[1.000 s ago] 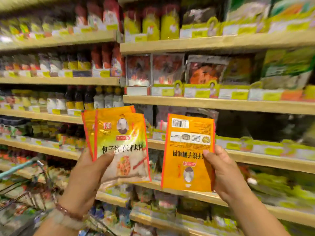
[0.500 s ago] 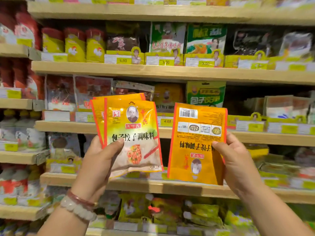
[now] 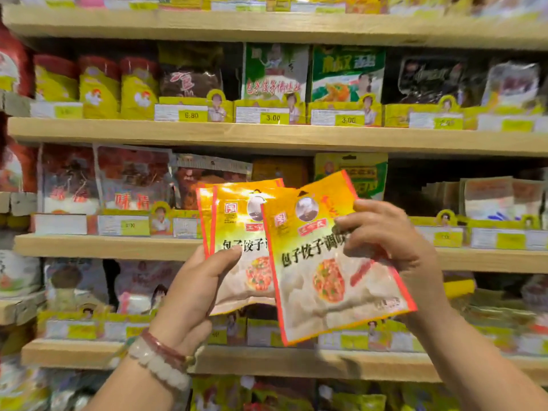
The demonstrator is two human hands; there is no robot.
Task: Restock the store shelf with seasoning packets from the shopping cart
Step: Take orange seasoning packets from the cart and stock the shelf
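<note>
Shelves (image 3: 267, 137) of boxed and bagged seasoning filling the whole view, wooden boards running side to side, yellow price tags (image 3: 272, 117) along each edge. Holding two orange packets (image 3: 237, 229) fanned in the left hand (image 3: 192, 289), thumb pressing across their fronts and fingers curling behind, printed faces turned back toward the head. Pinching a third packet (image 3: 335, 271) in the right hand (image 3: 388, 235), fingertips and thumb closing on its upper right edge, the packet hanging just left of and below that hand, tilting clockwise and overlapping the right side of the fanned pair. Keeping all three upright, long axis roughly vertical, tops leaning toward the shelf. Matching stock, judging by colour, sitting as a dim orange pack (image 3: 280, 172) straight above and beyond the left hand's pair, on the board behind the hands, beside a green pack (image 3: 360, 170) above the right hand's packet. Lying up and forward from both hands, then, with the right hand's single packet seeming nearer and free to go first. Needing, probably, a short forward reach with the packet squared upright to slide in front of that row. Risking a snag on the tag rail if kept tilted. Wearing bead bracelets (image 3: 163, 360) on the left wrist. No cart in view.
</note>
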